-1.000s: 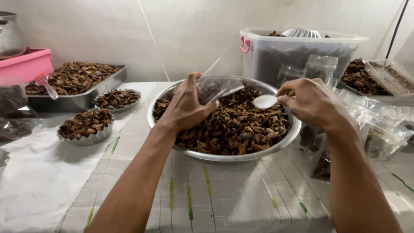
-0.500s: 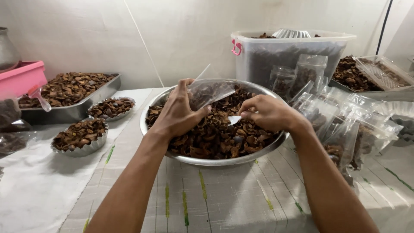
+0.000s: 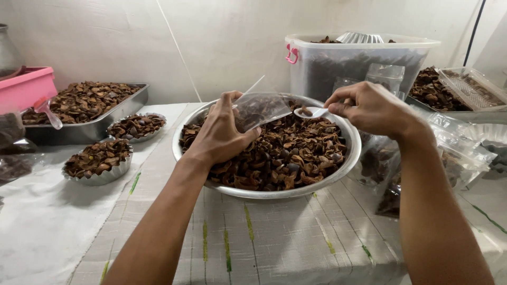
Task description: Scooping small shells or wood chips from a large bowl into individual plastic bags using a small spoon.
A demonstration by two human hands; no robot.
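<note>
Your right hand (image 3: pixel 369 108) has lifted out of the brown pieces since half a second ago, when it was down among them, and it now holds the small white spoon (image 3: pixel 311 112) level at the mouth of the clear plastic bag (image 3: pixel 261 110). Your thumb and fingers are pinched shut on the spoon's handle, and a piece or two of the brown stuff sits in its bowl. Your left hand (image 3: pixel 222 137) has kept its place over the near left part of the big round metal bowl (image 3: pixel 348 158); its fingers are closed on the bag, gripping it near the open end and holding it tilted with the mouth turned toward the spoon. A few brown pieces show through the plastic.

You have the bowl in the middle of the cloth-covered table (image 3: pixel 274 243), heaped with dried brown pieces (image 3: pixel 296 153), and both hands hang above it. To your left stand two small fluted foil cups (image 3: pixel 97 158) filled with the same stuff, and behind them a rectangular metal tray (image 3: pixel 84 108) with a pink scoop (image 3: pixel 48 111) resting in it, beside a pink tub (image 3: pixel 24 87). Behind the bowl is a large clear plastic container (image 3: pixel 359 60), and to your right lie filled clear bags (image 3: pixel 422 169) and another tray of pieces
</note>
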